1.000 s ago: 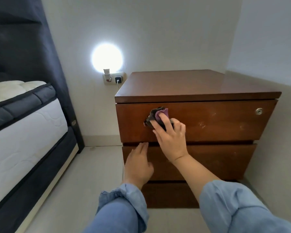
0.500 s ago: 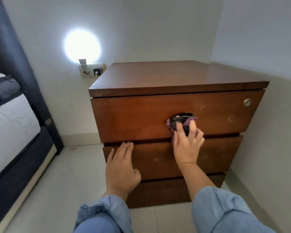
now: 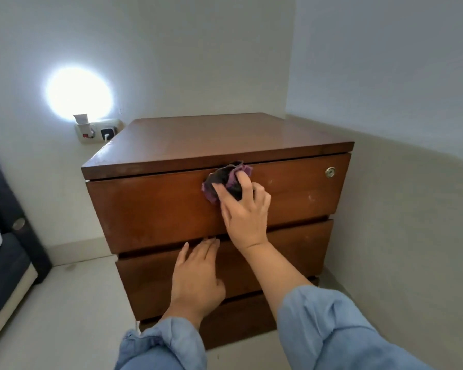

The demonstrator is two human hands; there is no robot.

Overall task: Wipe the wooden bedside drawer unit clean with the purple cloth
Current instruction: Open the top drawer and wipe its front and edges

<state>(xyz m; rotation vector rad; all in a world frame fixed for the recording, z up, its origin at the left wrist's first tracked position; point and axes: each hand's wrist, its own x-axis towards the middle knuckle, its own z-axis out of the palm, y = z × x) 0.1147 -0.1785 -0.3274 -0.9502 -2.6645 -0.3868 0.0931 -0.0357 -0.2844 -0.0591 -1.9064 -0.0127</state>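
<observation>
You have one view only: a wide-angle head camera, looking forward and steeply down at close range. The drawer unit fills the centre of the frame, both sleeves enter from the lower edge, and a bed edge sits at far left.

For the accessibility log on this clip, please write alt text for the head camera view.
A right hand presses a crumpled purple cloth against the top drawer front of a wooden bedside drawer unit, while the left hand rests flat on the middle drawer. A plug-in night light glows on the wall to the left.
</observation>
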